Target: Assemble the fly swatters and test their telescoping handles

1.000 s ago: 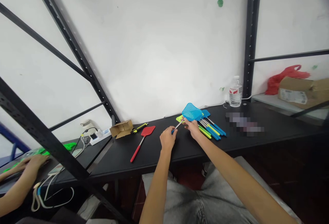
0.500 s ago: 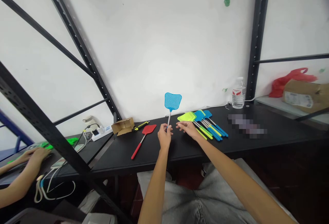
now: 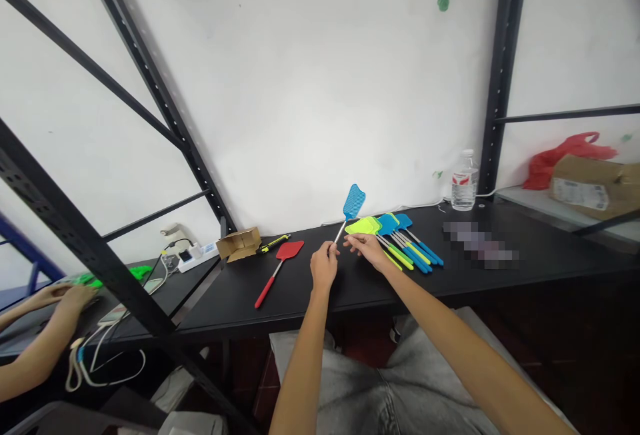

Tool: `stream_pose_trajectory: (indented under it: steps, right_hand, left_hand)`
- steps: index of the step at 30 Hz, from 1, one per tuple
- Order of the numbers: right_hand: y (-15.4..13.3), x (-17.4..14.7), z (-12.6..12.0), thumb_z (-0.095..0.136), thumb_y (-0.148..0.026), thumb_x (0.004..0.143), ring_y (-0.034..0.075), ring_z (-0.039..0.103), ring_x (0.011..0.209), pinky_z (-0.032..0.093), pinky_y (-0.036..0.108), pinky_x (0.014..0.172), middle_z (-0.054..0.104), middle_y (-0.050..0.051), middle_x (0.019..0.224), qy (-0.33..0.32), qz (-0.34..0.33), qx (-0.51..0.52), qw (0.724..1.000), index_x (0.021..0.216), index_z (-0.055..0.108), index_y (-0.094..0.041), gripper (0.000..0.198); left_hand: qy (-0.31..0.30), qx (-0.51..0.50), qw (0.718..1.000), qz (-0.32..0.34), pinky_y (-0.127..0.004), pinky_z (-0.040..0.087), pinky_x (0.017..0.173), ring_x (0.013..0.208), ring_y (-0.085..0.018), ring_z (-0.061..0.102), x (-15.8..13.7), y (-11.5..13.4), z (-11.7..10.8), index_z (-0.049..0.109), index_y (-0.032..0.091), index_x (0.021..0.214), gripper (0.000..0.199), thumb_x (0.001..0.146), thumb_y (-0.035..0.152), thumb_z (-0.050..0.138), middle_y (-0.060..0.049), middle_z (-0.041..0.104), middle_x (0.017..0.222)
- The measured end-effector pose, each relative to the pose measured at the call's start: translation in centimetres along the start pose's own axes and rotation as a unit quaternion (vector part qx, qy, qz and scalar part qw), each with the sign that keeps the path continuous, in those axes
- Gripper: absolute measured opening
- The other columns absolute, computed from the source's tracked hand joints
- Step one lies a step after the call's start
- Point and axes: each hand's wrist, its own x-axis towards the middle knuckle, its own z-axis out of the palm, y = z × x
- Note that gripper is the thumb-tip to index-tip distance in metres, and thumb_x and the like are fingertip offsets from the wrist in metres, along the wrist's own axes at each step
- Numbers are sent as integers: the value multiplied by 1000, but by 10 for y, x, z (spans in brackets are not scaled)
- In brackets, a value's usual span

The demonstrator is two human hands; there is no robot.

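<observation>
A blue fly swatter [image 3: 355, 202] is in my left hand [image 3: 324, 262], whose fingers are wrapped round its lower part. Its metal shaft slants up to the right and its mesh head is raised above the table; the grip is hidden by my hand. Just right of the shaft is my right hand [image 3: 364, 246], fingers loosely bent and apart, nothing visible in them. Beside and behind that hand lies a row of several yellow-green and blue fly swatters [image 3: 406, 242], heads toward the wall. To the left, a red fly swatter [image 3: 281, 268] lies alone on the table.
On the black table [image 3: 220, 302] stand an open cardboard box [image 3: 239, 244], a yellow-black cutter [image 3: 275, 243] and a water bottle [image 3: 464, 182]. A blurred patch [image 3: 480, 243] lies at right. Metal shelf posts [image 3: 150, 82] frame the table. Another person's hands [image 3: 70, 295] work at far left.
The blue fly swatter in my left hand has tilted to the right and its head has turned partly edge-on. My right hand has hardly moved.
</observation>
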Motion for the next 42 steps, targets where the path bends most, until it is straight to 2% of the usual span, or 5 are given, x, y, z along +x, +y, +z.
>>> stream_pose_trajectory:
  steps: [13, 19, 26, 36, 42]
  right_hand:
    - [-3, -1, 1, 66, -53, 79, 14, 62, 67, 40, 22, 51, 76, 9, 94, 13, 5, 17, 1000, 99, 75, -19, 41]
    - [1, 4, -3, 66, -60, 79, 14, 65, 68, 42, 22, 51, 73, 8, 108, 85, 29, 110, 990, 106, 73, -22, 48]
    - [6, 5, -4, 72, -61, 73, 13, 63, 69, 43, 22, 52, 73, 9, 102, 99, 20, 138, 985, 97, 72, -20, 48]
    - [4, 2, 3, 79, -55, 66, 11, 59, 66, 40, 21, 50, 73, 6, 95, 137, 25, 135, 981, 84, 73, -19, 41]
    - [3, 6, -4, 82, -48, 64, 8, 56, 58, 39, 20, 47, 72, 2, 87, 218, 8, 202, 955, 79, 68, -20, 35]
  left_hand:
    - [-25, 69, 997, 2, -24, 39, 66, 76, -16, 65, 0, 0, 0, 67, 26, 90, 41, 102, 38, 30, 0, 71, 77]
    - [-61, 90, 994, 16, -24, 40, 67, 77, -17, 65, -1, 2, 1, 68, 26, 90, 42, 101, 39, 31, -2, 72, 82]
    - [-78, 107, 990, 43, -24, 40, 68, 84, -19, 67, -5, 10, 0, 66, 30, 112, 33, 95, 52, 49, -1, 73, 87]
    - [26, 228, 973, 19, -34, 34, 87, 98, -20, 62, -3, 10, 3, 69, 29, 109, 25, 99, 32, 46, -4, 73, 104]
    - [62, 269, 960, -40, -39, 30, 95, 103, -22, 58, 3, -10, -10, 72, 31, 104, 26, 97, 29, 47, -5, 70, 108]
